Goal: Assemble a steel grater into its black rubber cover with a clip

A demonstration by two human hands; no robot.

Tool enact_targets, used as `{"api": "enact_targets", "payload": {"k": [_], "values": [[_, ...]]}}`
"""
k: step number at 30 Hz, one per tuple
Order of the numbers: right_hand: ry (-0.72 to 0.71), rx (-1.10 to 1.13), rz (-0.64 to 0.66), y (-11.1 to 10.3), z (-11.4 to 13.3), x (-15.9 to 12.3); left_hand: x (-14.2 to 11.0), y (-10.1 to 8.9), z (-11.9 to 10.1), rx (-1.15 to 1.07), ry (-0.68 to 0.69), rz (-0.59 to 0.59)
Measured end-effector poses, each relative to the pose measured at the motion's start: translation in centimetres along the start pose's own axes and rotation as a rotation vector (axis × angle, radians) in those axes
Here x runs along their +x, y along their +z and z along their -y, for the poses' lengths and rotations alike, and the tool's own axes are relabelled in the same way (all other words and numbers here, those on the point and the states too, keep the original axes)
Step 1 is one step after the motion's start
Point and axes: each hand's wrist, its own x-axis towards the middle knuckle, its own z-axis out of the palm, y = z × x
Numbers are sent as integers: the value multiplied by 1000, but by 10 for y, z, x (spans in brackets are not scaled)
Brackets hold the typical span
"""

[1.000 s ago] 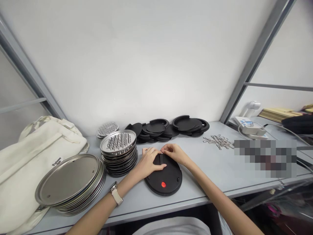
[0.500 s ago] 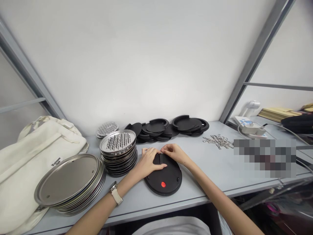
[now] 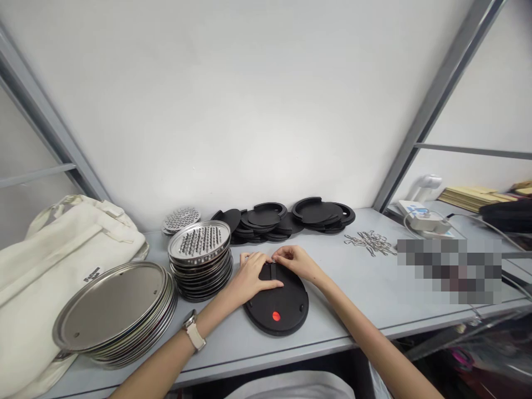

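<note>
A black oval plastic base (image 3: 286, 310) with a red round spot and small knobs lies on the grey table in front of me. My left hand (image 3: 251, 278) grips its upper left side, thumb stretched across the face and fingers over the far edge. At the top of the base, by a short raised strip (image 3: 273, 271), the fingertips of my right hand (image 3: 297, 261) are pinched together. A small metallic glint shows there, but the fingers cover most of what they hold. To the right, several bent wire clips (image 3: 371, 243) lie in a loose pile.
Left of the base stand a stack of round metal graters (image 3: 199, 244) and a stack of large oval metal plates (image 3: 112, 310). More black plastic pieces (image 3: 266, 217) line the wall. A cream bag (image 3: 70, 249) fills the left side; a white device (image 3: 424, 216) with cables sits right.
Both hands keep almost the same position on the black base, with the right fingertips still pinched at its top edge. The view has shifted slightly.
</note>
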Motion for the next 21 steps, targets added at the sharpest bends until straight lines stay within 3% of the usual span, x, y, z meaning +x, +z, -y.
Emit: {"api": "enact_targets", "payload": {"k": [10,17,21], "values": [[-30,-11,-10,1,2,-4,-1,-2,-4,-32,-33,-3],[-59,-132,-266,25,5,-17,0,1,-2,-54,-1,-17],[-90,-201,-301,29,8,-22,0,2,-2,-61,-14,-7]]}}
